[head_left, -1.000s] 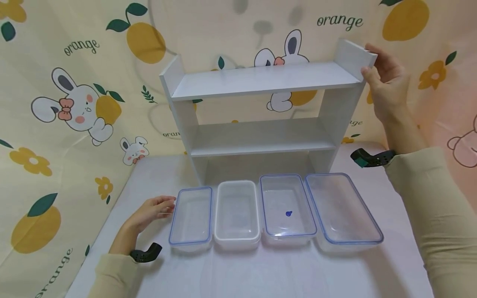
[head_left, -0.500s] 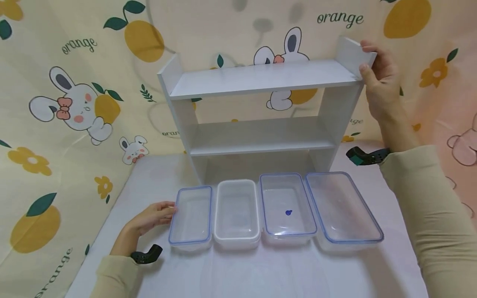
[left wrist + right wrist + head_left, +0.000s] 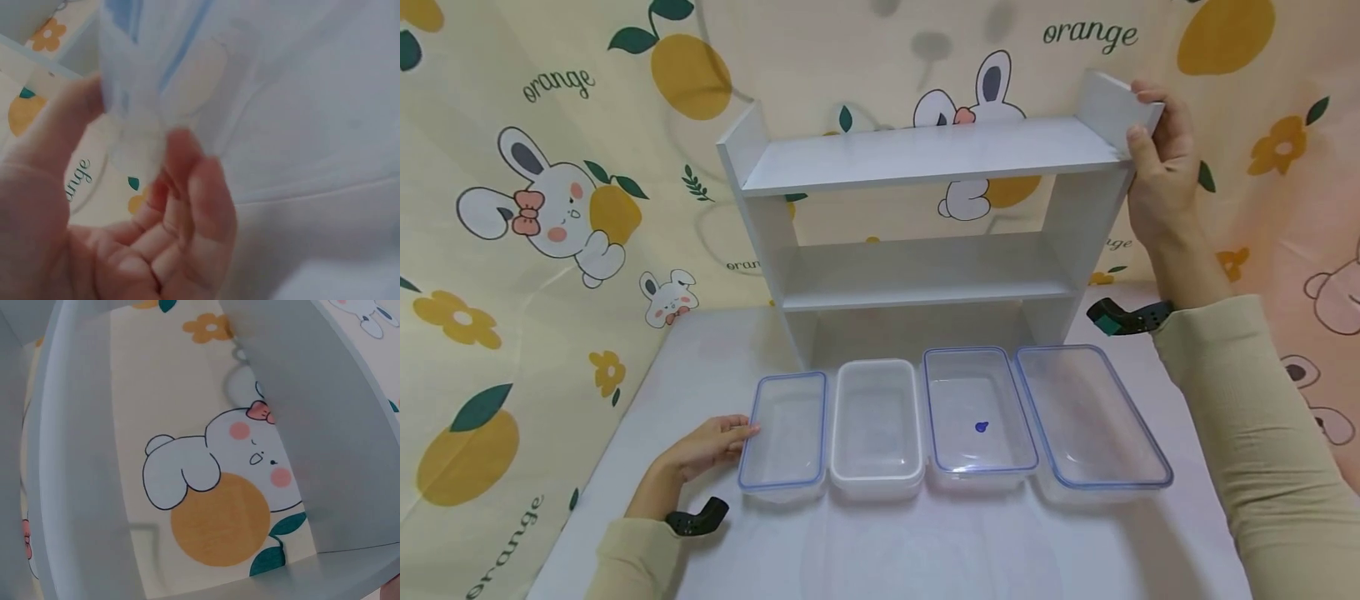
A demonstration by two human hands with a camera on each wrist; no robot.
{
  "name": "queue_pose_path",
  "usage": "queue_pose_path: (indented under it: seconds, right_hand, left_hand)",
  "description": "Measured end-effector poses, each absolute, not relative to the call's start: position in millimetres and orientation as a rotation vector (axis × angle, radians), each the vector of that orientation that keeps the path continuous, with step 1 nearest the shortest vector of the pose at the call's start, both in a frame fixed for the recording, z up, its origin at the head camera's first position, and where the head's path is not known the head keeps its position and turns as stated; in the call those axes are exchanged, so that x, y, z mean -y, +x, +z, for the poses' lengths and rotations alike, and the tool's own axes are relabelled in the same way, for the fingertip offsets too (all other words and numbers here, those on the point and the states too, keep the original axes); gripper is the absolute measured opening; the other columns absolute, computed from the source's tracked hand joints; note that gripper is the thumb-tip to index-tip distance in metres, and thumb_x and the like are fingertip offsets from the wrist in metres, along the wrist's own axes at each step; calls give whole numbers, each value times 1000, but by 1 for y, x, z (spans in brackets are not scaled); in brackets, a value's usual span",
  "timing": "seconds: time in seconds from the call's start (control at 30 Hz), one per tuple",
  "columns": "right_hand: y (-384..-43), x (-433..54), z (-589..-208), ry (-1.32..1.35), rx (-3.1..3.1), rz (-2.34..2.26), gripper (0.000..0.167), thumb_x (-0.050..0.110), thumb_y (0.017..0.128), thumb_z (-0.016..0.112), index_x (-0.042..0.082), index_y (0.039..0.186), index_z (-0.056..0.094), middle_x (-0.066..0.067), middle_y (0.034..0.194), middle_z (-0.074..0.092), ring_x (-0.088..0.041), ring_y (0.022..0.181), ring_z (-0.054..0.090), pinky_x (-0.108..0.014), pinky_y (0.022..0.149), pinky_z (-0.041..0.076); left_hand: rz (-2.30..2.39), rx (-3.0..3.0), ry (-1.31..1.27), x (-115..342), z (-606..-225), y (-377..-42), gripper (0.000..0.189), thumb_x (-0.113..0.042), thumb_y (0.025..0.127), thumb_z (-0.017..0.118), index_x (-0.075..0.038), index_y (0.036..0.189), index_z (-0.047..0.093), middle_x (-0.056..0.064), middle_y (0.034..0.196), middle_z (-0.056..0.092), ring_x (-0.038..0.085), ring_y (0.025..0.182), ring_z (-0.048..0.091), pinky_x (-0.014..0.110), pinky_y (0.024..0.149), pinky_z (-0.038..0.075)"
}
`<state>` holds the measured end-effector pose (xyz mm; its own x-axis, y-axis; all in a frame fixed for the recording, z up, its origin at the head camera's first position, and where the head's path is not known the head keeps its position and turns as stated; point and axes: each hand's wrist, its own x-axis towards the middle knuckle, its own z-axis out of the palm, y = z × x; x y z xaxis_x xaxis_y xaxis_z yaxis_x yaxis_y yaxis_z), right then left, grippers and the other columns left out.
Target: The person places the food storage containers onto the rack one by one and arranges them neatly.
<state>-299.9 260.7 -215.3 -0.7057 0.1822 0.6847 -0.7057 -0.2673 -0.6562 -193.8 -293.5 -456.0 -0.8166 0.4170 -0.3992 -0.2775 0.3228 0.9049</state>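
Observation:
At the lower left, my left hand (image 3: 706, 448) grips the left edge of a clear food container (image 3: 787, 429) with a blue-rimmed lid. In the left wrist view, the thumb lies on one side of the container (image 3: 134, 81) and the curled fingers (image 3: 209, 194) on the other. My right hand (image 3: 1167, 171) holds the top of the right side panel of a white shelf unit (image 3: 925, 271), thumb in front and fingers over the panel's edge. The right wrist view is filled by the shelf boards (image 3: 87, 456), with only a bit of hand at its lower right corner.
Right of the gripped container stand a white-lidded container (image 3: 877, 425), a blue-rimmed container (image 3: 977, 400) with a blue mark, and a larger blue-rimmed one (image 3: 1093, 417). All sit on a white-covered table (image 3: 880, 550) before the shelf. A patterned cloth (image 3: 572, 350) hangs behind.
My left hand has moved from beside the left container onto its edge, slightly nearer the front. The right hand keeps its hold on the shelf while its forearm shifts a little left.

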Motion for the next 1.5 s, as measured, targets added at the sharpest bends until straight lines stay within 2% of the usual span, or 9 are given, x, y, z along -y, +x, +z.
queue_pose_path:
  seconds: [0.13, 0.3, 0.6, 0.93, 1.5]
  right_hand:
    - [-301, -259, -215, 656, 1397, 2014, 27, -5, 97, 42, 10, 115, 54, -5, 143, 43, -20, 140, 35, -28, 122, 27]
    - [-300, -255, -215, 655, 1385, 2010, 26, -5, 97, 42, 10, 114, 54, -4, 142, 43, -19, 138, 36, -27, 121, 29]
    - [-298, -253, -214, 654, 1370, 1989, 26, -5, 96, 42, 10, 114, 54, -5, 139, 45, -19, 135, 38, -27, 122, 26]
    - [-298, -253, -215, 626, 1381, 1973, 26, -4, 96, 43, 10, 114, 54, -4, 141, 45, -18, 135, 39, -25, 122, 26]
    - [-299, -252, -215, 657, 1375, 1960, 27, -4, 97, 39, 11, 113, 54, -3, 140, 44, -18, 138, 35, -27, 123, 23]
  left_hand:
    - [1537, -2008, 131, 293, -459, -194, 18, -28, 100, 50, -11, 93, 52, -13, 81, 56, 0, 78, 55, 19, 75, 52]
    - [1591, -1947, 156, 293, -460, -193, 19, -28, 101, 47, -9, 99, 50, -11, 87, 59, 2, 83, 58, 21, 78, 54]
    - [1725, -1822, 284, 293, -464, -194, 3, -13, 102, 41, -15, 101, 44, -15, 87, 55, -2, 79, 56, 16, 72, 51]
    - [1835, -1807, 294, 298, -462, -190, 7, -14, 101, 43, -17, 101, 49, -17, 91, 61, -3, 83, 59, 16, 75, 51]
    - [2017, -1774, 342, 292, -440, -191, 29, -7, 101, 35, -22, 101, 59, -16, 96, 68, -2, 89, 64, 17, 81, 53]
